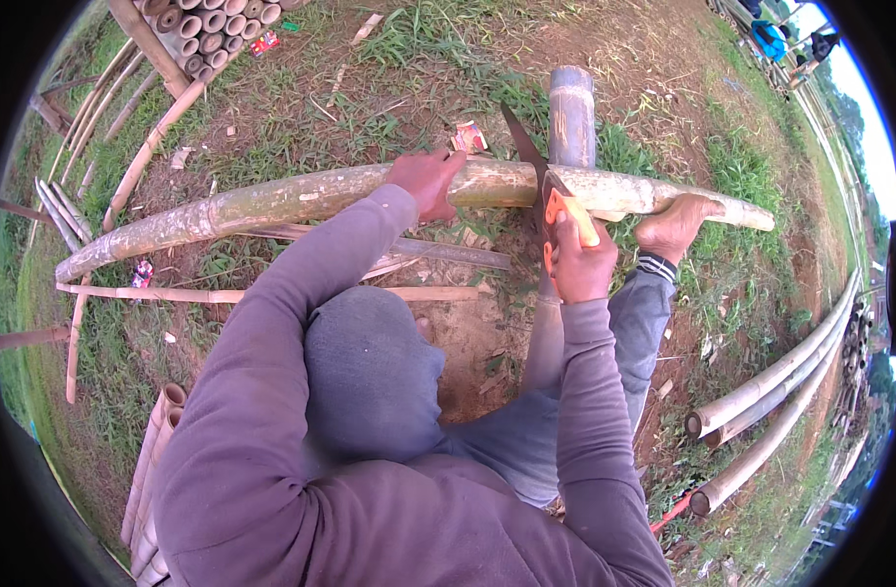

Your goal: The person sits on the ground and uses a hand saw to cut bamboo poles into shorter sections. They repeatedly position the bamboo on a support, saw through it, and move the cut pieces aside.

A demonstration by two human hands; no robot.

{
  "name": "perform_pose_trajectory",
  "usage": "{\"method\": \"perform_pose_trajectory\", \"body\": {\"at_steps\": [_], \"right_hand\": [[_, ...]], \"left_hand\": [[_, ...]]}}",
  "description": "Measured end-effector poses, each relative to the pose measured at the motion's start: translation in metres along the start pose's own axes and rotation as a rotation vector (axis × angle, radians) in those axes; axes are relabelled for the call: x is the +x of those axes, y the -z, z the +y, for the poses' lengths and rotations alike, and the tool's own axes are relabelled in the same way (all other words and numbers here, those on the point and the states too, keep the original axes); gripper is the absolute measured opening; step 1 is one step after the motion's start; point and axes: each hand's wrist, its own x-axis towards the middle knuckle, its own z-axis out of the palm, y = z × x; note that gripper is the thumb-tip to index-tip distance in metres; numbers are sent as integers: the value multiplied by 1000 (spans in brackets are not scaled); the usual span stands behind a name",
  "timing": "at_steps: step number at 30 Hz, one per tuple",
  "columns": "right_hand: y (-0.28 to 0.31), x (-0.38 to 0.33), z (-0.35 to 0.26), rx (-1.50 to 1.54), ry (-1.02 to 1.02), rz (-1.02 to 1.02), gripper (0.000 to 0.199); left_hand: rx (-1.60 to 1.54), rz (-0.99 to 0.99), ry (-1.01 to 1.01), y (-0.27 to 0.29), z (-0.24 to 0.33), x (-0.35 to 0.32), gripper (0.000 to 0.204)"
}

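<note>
A long, thick bamboo pole point(272, 200) lies crosswise in front of me, over another bamboo piece point(571, 122) that runs away from me. My left hand point(426, 183) grips the pole near its middle, thumb on the near side. In my right hand point(583, 266) is the orange handle of a hand saw point(525, 137). The dark blade crosses the pole to the right of my left hand and points away from me. How deep it sits in the bamboo cannot be made out. My bare foot point(675, 225) presses on the pole toward its right end.
Cut bamboo tubes point(213, 29) are stacked at the far left. Long bamboo poles point(776, 386) lie at the right, and more tubes point(155, 450) stand at the near left. Thin bamboo strips point(428, 293) lie below the pole, on grass and bare soil.
</note>
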Motion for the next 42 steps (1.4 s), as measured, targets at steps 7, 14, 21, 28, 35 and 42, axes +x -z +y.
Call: {"method": "perform_pose_trajectory", "body": {"at_steps": [7,14,21,28,35,42], "right_hand": [[70,-156,14,-23,-63,16,19],[29,-61,51,-32,67,70,24],[20,-68,22,34,9,29,22],[74,-177,39,118,-33,63,28],[-6,0,20,-26,-25,-23,20],[90,-212,10,-102,10,149,27]], "left_hand": [[12,53,48,-8,-12,-14,87],[39,35,7,-9,2,-4,87],[57,77,40,-3,-13,-8,86],[48,9,79,-4,-8,-14,87],[42,31,32,-3,-6,-4,91],[-8,-24,-27,-10,10,5,91]]}}
